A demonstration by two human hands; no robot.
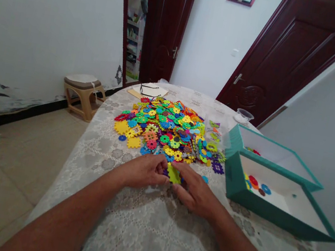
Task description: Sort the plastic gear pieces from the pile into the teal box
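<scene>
Between my two hands, just in front of a big heap of plastic pieces, is a yellow-green notched building piece [174, 173]. My left hand [146, 170] has its fingers curled at the piece's left edge, where a bit of purple shows. On the other side my right hand [197, 188] grips the right edge with thumb and fingers. The heap [170, 128] holds many colours of notched discs and squares. Nearest the hands lie a pink disc [151, 145], a yellow square [133, 142] and a purple square frame [217, 167].
Two teal boxes [280, 221] with white insides stand at the right, a few discs in the front one. Black glasses [150, 92] rest on papers at the back left. A clear plastic bowl [245, 115] sits at the back right. A stool [84, 93] stands left of the table.
</scene>
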